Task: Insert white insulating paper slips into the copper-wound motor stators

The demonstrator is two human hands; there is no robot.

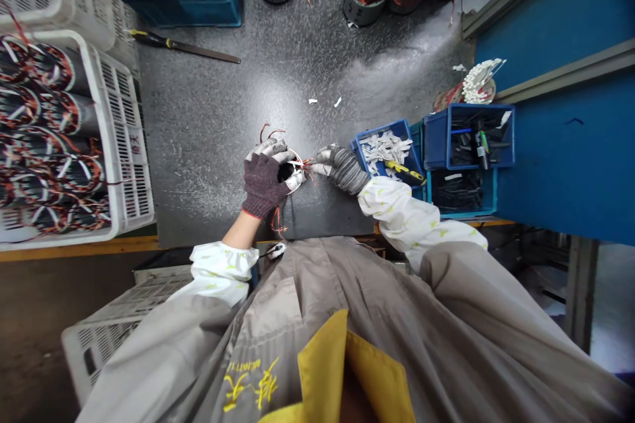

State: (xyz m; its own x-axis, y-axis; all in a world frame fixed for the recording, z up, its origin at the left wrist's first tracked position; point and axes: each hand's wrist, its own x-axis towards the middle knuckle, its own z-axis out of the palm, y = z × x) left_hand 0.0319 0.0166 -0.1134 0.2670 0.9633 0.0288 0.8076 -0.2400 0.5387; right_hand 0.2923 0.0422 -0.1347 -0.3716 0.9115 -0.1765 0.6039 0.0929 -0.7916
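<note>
- I see the left hand (264,178), in a dark maroon glove with pale fingertips, curled around a wound core (286,170), holding it with the open end turned toward the other hand.
- My view puts that core at the near edge of the counter (208,119), copper leads sticking out above and below the glove.
- The right hand (347,168), in a grey striped glove, has its thumb and fingers drawn together on the wire ends (306,163) at the core's rim.
- Just beside the right wrist I have a blue bin (370,157) of white strips, a yellow-handled tool (404,172) lying across it.
- Two white scraps (312,101) lie beyond the hands.
- Farther off to the left I make out a file (203,51) and a white crate (124,145) packed with more cores.
</note>
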